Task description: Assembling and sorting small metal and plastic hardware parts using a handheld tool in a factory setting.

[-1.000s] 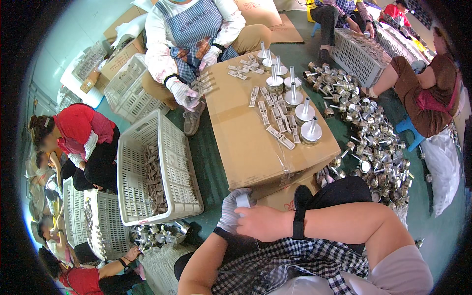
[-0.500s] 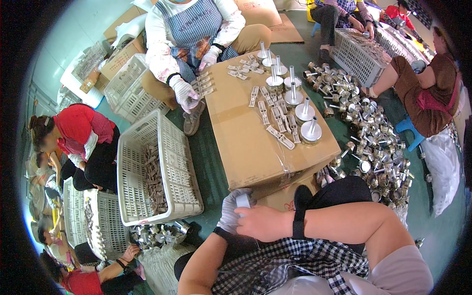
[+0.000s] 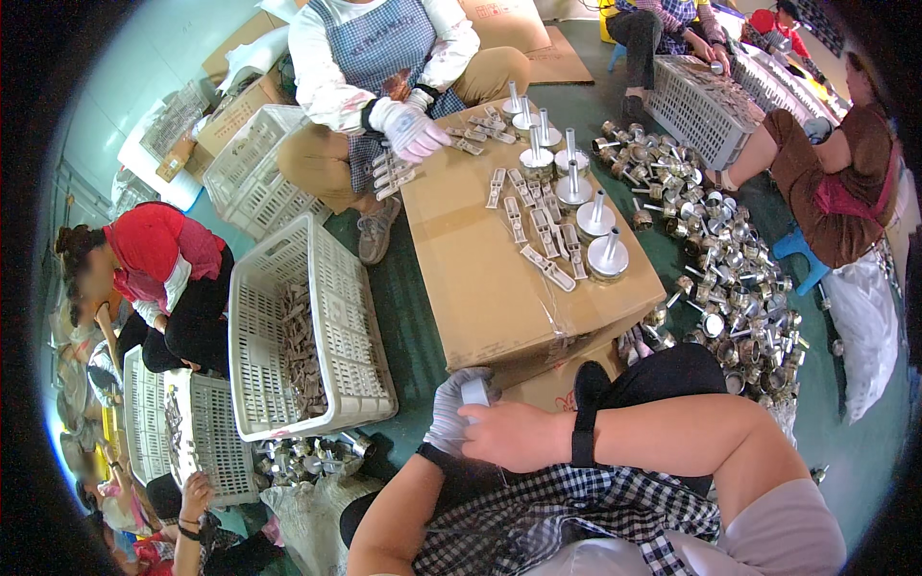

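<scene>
In front of the near edge of the cardboard box (image 3: pixel 461 298), my left hand (image 3: pixel 446 420), in a pale striped glove, is closed around a light grey round piece (image 3: pixel 474 391). Bare and curled, my right hand (image 3: pixel 516 437) presses against the lower side of that piece, and whatever its fingers pinch is hidden. Both hands are over my lap. On the box lie several pale metal clips (image 3: pixel 547 274), in loose rows. Beside them stand several round metal cups with upright tubes (image 3: pixel 607 257), along the right edge.
Opposite me a person's gloved hand (image 3: pixel 411 132) is over the box's far left corner. A white crate (image 3: pixel 360 384) of clips stands left. Metal cups (image 3: pixel 720 259) are heaped on the floor at right. Other people sit at both sides, near a grey crate (image 3: pixel 711 134) and a blue stool (image 3: pixel 802 257).
The person opposite has moved a gloved hand rightward and up, over the box's corner. At lower left, another person's hand has shifted left and up. My hands look unmoved.
</scene>
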`<act>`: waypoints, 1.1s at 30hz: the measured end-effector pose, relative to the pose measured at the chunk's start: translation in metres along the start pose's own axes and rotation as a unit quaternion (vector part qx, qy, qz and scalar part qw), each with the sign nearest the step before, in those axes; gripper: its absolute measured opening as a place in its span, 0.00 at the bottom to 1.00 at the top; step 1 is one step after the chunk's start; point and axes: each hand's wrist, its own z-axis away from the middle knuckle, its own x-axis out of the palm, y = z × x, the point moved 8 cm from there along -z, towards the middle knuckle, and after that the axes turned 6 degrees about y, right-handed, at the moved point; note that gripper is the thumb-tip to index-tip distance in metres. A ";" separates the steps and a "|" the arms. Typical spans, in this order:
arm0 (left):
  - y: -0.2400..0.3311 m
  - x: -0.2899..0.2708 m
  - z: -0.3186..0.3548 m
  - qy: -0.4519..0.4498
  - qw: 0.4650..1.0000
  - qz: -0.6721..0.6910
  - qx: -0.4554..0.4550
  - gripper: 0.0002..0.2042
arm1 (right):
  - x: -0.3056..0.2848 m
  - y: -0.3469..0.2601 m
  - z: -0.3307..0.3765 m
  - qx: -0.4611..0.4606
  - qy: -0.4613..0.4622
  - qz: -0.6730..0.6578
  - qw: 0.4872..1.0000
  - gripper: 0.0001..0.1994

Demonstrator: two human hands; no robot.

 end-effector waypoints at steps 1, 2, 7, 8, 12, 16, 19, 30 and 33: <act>0.000 -0.001 -0.001 0.000 1.000 0.004 -0.002 0.07 | 0.000 0.000 0.000 0.000 -0.002 0.000 1.000 0.06; -0.001 -0.001 -0.002 0.001 1.000 0.008 -0.005 0.07 | 0.000 0.000 0.000 0.000 -0.005 0.000 1.000 0.06; 0.000 0.000 -0.002 0.004 1.000 -0.005 0.013 0.06 | 0.001 0.000 0.001 -0.001 0.000 0.002 1.000 0.06; 0.000 -0.002 -0.002 0.007 1.000 -0.005 0.016 0.06 | 0.001 0.000 0.001 -0.001 0.002 0.002 1.000 0.06; -0.001 -0.002 -0.004 -0.001 1.000 0.009 -0.005 0.06 | 0.002 0.001 0.000 0.003 -0.003 0.000 1.000 0.06; -0.005 -0.004 -0.002 -0.025 0.999 0.011 -0.038 0.08 | 0.003 0.000 -0.001 0.007 -0.007 -0.001 1.000 0.06; 0.004 -0.009 -0.005 -0.025 0.998 -0.060 -0.018 0.11 | 0.002 -0.001 -0.004 -0.006 0.006 0.015 1.000 0.05; 0.020 0.015 0.030 0.128 0.972 -0.178 0.088 0.12 | -0.018 0.002 -0.003 -0.003 0.021 -0.011 1.000 0.05; 0.026 0.023 0.035 0.099 0.978 -0.151 0.102 0.12 | -0.023 0.000 -0.005 0.002 0.017 -0.011 1.000 0.05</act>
